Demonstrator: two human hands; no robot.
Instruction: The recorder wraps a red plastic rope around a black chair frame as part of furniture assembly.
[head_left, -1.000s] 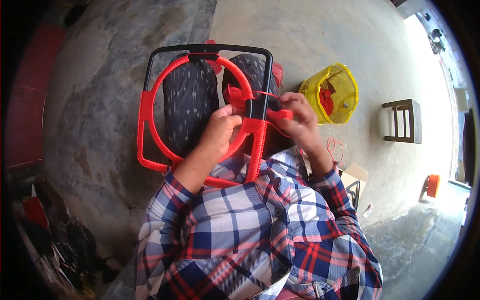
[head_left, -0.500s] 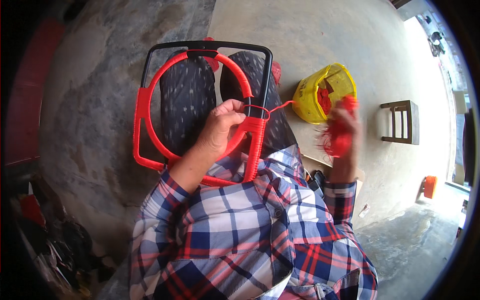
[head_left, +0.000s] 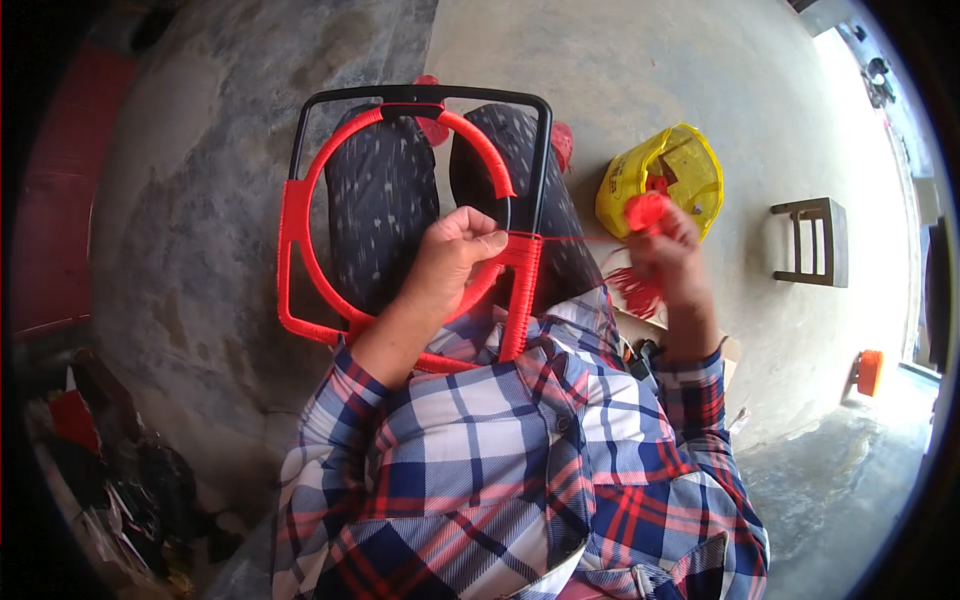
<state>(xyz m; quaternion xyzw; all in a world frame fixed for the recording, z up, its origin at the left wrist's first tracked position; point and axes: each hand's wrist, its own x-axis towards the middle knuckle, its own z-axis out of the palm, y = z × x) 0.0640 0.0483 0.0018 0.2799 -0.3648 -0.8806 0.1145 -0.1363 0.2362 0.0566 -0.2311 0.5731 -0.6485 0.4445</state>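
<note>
Across my lap lies a frame (head_left: 297,240), a ring inside a rounded rectangle. Red cord covers most of it; the top bar and a stretch at the ring's right side are bare black. My left hand (head_left: 450,250) pinches the frame at the ring's right side, thumb on the wrapped joint. My right hand (head_left: 672,252) is closed around a bundle of red cord (head_left: 645,212), with loose strands hanging below it. A taut red strand (head_left: 575,239) runs from the frame to the bundle. Some blur covers the right hand.
A yellow bucket (head_left: 622,190) with red material inside stands just beyond my right hand. Farther right are a small dark stool (head_left: 822,240) and an orange-red spool (head_left: 869,373). Dark clutter (head_left: 120,480) lies at the lower left.
The cord, looped loosely around the joint before, is now pulled straight and tight. My right hand has shifted slightly inward and down, still holding the bundle. My left hand stays at the joint.
</note>
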